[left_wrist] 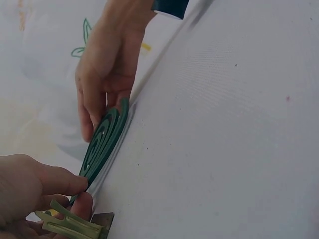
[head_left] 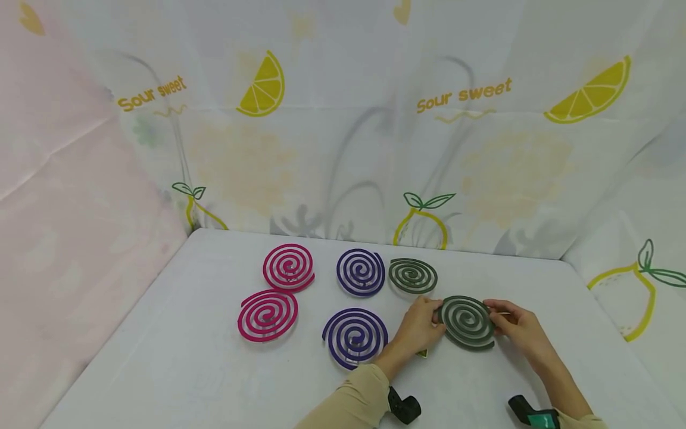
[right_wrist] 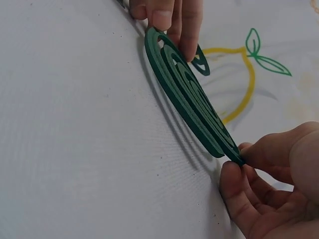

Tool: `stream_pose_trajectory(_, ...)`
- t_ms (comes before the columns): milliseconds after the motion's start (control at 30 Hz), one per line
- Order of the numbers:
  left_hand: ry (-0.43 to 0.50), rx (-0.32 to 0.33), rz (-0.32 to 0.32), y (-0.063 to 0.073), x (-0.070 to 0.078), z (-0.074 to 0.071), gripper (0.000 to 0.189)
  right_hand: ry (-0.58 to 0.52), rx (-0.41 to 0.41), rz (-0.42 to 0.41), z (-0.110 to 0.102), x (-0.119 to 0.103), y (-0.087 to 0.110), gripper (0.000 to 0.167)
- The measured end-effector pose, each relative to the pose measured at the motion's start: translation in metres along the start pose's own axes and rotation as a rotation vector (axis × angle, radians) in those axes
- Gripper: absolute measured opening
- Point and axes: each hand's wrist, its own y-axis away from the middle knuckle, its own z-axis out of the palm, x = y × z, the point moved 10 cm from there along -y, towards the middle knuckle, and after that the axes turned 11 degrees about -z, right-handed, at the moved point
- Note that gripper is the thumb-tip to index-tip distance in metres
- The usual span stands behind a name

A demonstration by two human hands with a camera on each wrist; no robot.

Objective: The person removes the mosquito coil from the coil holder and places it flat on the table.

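A green mosquito coil is held between both hands, just above the white table. My left hand pinches its left edge between thumb and fingers. On the opposite edge, the thumb and fingers of my right hand pinch the coil. Seen from the right wrist, the coil appears nearly edge-on and tilted, with a shadow under it. Close to my left hand is a small metal piece with prongs, perhaps a coil stand; the hand partly covers it in the head view.
A second green coil sits behind the left hand. Two purple coils stand left of it, the nearer one beside my left wrist. Further left are two pink coils. A printed cloth hangs behind the table.
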Motion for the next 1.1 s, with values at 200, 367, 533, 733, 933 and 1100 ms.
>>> stream_pose_trajectory(200, -0.056, 0.015, -0.004, 0.001, 0.0029, 0.0005, 0.045, 0.063, 0.015, -0.023, -0.0008, -0.0034, 0.0006, 0.035)
stream_pose_trajectory(367, -0.111, 0.018, -0.023, 0.0008, 0.0026, 0.0027, 0.046, 0.143, 0.009, -0.026, -0.0004, -0.0059, -0.0002, 0.034)
stream_pose_trajectory(533, -0.128, 0.028, -0.015, 0.0005, 0.0033, 0.0021, 0.045, 0.192, -0.004, -0.033, 0.0009, -0.005, -0.001, 0.033)
stream_pose_trajectory(733, -0.124, 0.015, -0.017, 0.0008, 0.0032, 0.003, 0.045, 0.227, -0.019, -0.035, 0.0028, -0.0026, -0.0007, 0.033)
stream_pose_trajectory(933, -0.139, 0.013, -0.014, 0.0019, 0.0039, 0.0033, 0.045, 0.263, -0.026, -0.038, 0.0043, -0.0023, -0.0002, 0.034)
stream_pose_trajectory(1100, -0.135, 0.011, -0.009, 0.0028, 0.0038, 0.0034, 0.045, 0.282, -0.015, -0.057, 0.0048, -0.0031, 0.0003, 0.032)
